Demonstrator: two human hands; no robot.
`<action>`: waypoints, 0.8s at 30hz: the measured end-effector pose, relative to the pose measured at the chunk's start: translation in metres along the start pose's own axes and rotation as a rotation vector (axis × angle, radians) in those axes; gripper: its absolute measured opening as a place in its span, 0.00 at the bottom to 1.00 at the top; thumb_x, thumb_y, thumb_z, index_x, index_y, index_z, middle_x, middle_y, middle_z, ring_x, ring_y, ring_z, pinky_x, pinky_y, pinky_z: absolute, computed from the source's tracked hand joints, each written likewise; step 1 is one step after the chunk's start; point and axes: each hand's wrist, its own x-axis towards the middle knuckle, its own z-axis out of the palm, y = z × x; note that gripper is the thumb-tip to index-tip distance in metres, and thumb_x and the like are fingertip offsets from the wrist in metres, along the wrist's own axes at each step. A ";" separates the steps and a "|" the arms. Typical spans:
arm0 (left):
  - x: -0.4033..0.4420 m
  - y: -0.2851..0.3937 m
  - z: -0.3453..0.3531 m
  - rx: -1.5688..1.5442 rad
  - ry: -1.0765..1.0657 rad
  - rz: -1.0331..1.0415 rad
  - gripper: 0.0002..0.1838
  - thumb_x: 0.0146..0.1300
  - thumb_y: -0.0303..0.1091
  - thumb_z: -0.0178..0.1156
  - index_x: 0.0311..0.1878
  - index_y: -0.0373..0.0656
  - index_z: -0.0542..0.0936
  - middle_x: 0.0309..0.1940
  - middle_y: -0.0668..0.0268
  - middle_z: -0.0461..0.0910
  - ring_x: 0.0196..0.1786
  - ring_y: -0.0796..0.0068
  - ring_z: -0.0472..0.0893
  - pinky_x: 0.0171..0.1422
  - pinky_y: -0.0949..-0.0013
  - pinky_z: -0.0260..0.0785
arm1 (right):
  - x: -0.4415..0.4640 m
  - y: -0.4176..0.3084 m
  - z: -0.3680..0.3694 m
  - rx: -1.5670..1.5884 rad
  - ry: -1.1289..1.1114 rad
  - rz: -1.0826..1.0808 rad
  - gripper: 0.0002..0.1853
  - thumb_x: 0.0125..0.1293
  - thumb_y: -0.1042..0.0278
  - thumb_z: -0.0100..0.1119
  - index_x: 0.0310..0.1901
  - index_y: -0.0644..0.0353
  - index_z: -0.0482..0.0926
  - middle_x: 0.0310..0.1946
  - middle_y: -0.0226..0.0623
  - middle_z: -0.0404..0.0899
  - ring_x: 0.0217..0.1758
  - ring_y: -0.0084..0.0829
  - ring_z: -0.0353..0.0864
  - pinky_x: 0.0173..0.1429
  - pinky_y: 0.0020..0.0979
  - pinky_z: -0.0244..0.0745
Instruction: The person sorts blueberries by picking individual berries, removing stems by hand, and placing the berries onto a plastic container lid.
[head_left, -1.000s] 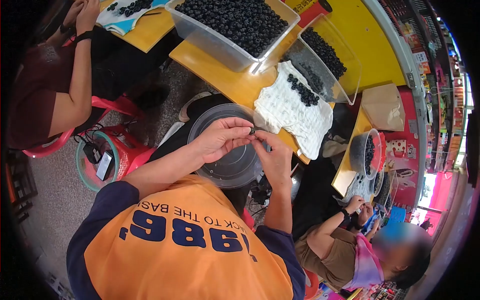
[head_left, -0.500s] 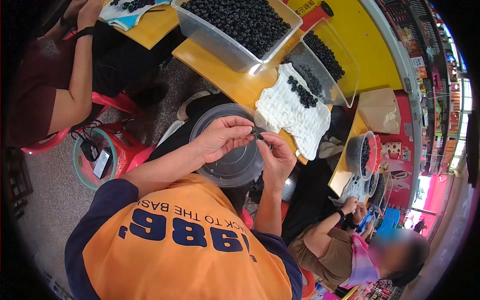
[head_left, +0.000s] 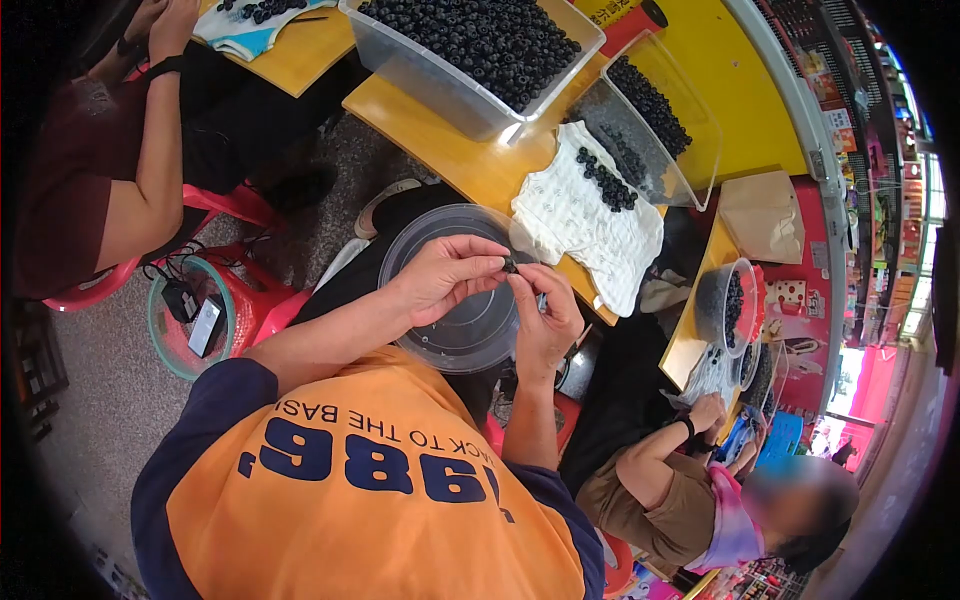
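Note:
My left hand (head_left: 452,278) and my right hand (head_left: 546,308) meet over a clear round plastic tub (head_left: 440,345) on my lap. Thumb and forefinger of each are pinched together at a small black round part (head_left: 511,265), whose details the fingertips largely hide. To the right, a white cloth (head_left: 560,205) is spread at the table's edge with a cluster of similar black parts (head_left: 607,180) on it.
A large clear bin (head_left: 430,75) heaped with black parts stands on the yellow table (head_left: 400,130), beside a tilted clear container (head_left: 690,165). One co-worker's arm (head_left: 150,190) is at left; another person (head_left: 660,480) works at lower right. A green-rimmed basket (head_left: 165,335) holds a phone.
My right hand has shifted slightly left and up, so its fingertips now meet those of my left hand. The dark pieces at the two hands have come together.

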 end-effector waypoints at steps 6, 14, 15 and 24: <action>-0.001 0.001 -0.001 0.014 -0.001 0.002 0.09 0.63 0.24 0.59 0.46 0.36 0.80 0.38 0.62 0.82 0.41 0.76 0.82 0.48 0.75 0.77 | -0.001 -0.006 0.002 -0.159 -0.008 -0.044 0.08 0.51 0.81 0.69 0.34 0.63 0.82 0.33 0.36 0.82 0.34 0.30 0.78 0.38 0.26 0.72; -0.005 0.005 -0.001 0.060 -0.019 -0.002 0.09 0.63 0.25 0.59 0.46 0.37 0.80 0.38 0.63 0.82 0.40 0.77 0.82 0.48 0.76 0.77 | -0.005 -0.001 0.004 -0.171 -0.050 -0.053 0.10 0.50 0.79 0.69 0.36 0.63 0.81 0.35 0.36 0.81 0.35 0.29 0.77 0.39 0.27 0.72; -0.005 0.007 -0.001 0.073 -0.010 -0.022 0.08 0.64 0.25 0.59 0.46 0.37 0.81 0.36 0.63 0.82 0.38 0.77 0.82 0.46 0.76 0.77 | -0.005 -0.001 0.004 -0.174 -0.042 -0.056 0.10 0.50 0.79 0.69 0.36 0.63 0.81 0.35 0.36 0.81 0.35 0.29 0.77 0.39 0.27 0.72; 0.003 0.015 -0.020 0.160 -0.150 -0.197 0.15 0.61 0.23 0.61 0.49 0.40 0.70 0.37 0.65 0.79 0.35 0.78 0.80 0.40 0.76 0.75 | 0.000 0.012 -0.007 -0.030 -0.402 -0.097 0.17 0.52 0.76 0.67 0.46 0.61 0.80 0.44 0.38 0.80 0.48 0.38 0.76 0.53 0.32 0.72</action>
